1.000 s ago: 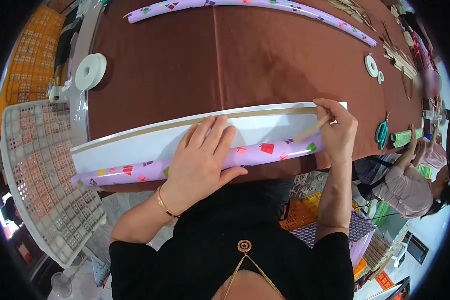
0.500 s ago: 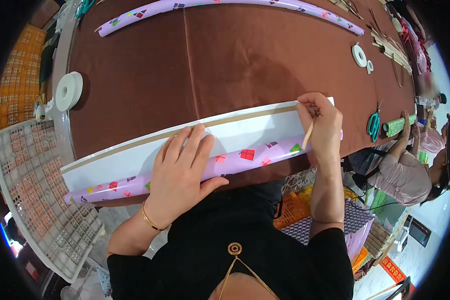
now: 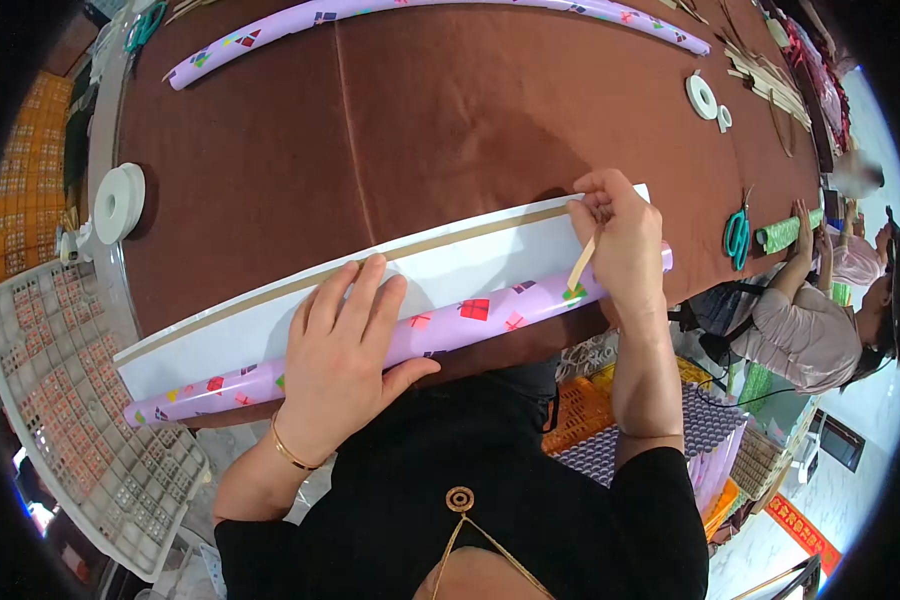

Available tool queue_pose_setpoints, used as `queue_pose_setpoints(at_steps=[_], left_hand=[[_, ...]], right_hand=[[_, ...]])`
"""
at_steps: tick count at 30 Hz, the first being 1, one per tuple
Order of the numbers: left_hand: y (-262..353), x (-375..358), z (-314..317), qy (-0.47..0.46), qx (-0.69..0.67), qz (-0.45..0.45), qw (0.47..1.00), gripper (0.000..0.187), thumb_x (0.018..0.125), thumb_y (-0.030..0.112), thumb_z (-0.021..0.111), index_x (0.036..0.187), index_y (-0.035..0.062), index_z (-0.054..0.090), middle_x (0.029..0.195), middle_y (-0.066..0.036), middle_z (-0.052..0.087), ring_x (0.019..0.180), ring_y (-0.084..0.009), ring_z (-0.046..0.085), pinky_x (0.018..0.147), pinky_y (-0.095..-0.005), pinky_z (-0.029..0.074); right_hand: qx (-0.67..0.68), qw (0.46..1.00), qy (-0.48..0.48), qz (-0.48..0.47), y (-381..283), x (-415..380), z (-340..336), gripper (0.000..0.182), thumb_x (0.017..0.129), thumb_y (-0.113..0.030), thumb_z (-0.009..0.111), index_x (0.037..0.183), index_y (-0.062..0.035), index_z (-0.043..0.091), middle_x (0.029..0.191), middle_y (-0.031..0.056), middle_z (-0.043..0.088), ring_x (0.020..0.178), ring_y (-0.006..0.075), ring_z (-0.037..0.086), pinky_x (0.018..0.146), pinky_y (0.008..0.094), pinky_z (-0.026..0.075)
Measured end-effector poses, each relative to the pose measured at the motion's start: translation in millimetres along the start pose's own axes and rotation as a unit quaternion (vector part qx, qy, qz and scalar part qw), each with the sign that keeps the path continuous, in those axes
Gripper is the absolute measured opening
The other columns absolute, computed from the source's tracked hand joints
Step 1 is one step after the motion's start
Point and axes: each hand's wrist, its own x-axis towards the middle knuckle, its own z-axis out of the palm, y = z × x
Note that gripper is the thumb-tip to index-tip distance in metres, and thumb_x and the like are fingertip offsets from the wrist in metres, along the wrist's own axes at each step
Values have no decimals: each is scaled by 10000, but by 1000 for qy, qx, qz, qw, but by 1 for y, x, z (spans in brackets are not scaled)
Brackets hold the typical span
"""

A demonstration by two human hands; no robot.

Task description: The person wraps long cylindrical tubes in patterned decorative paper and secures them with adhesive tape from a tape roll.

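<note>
A purple wrapping paper roll point(image 3: 450, 322) printed with gift boxes lies along the table's near edge. Its unrolled white flap point(image 3: 450, 264) bears a long tan tape strip point(image 3: 470, 234) close to the far edge. My left hand point(image 3: 340, 345) is laid flat over roll and flap, fingers spread, fingertips reaching the tan line. At the flap's right end, my right hand point(image 3: 620, 235) has thumb and forefinger pinched at the far edge. A short tan strip point(image 3: 583, 262) hangs from its curled fingers over the roll.
Another purple roll point(image 3: 410, 10) lies at the far side of the brown tabletop point(image 3: 450, 120). White tape rolls point(image 3: 120, 203) point(image 3: 701, 97) sit left and right. Teal scissors point(image 3: 737, 238) lie near a co-worker's hands on a green roll point(image 3: 790, 231). A plastic crate point(image 3: 80, 420) stands at left.
The whole view has shifted slightly left. Both hands keep nearly the same place on the paper, and the tan strip still hangs from my right hand.
</note>
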Motion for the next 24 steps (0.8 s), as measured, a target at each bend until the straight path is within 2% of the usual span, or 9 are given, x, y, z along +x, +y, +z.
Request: queue_pose_setpoints(at_steps=[7,9,15,24], left_hand=[[2,0,0,-6,6,-1,1000,747,761,530,720,1300,35,567,1407,-155,501,1264,-353,478,1005,-469,409],[0,-1,1,-10,4,2,1000,771,766,529,718,1339,43,544,1449,-151,477,1286,-358,472,1005,-459,398],[4,2,-3,-35,11,-11,999,767,765,506,726,1345,39,538,1451,-158,475,1297,-369,463,1018,-465,390],[1,0,0,-18,16,2,1000,761,771,540,709,1313,29,558,1428,-163,494,1279,-374,478,997,-474,401]], right_hand=[[-44,998,37,2,8,3,-5,215,804,-9,685,1012,-3,628,784,102,673,678,169,657,639,293,522],[-77,994,43,58,8,4,-9,227,790,-32,664,1014,-12,627,788,122,670,683,213,674,647,317,529],[-95,990,63,79,15,9,-16,254,769,-59,622,1020,-20,625,818,156,693,726,292,694,673,372,536],[-136,981,85,110,31,18,-28,292,754,-57,598,1042,-16,621,866,160,712,754,309,695,705,380,536]])
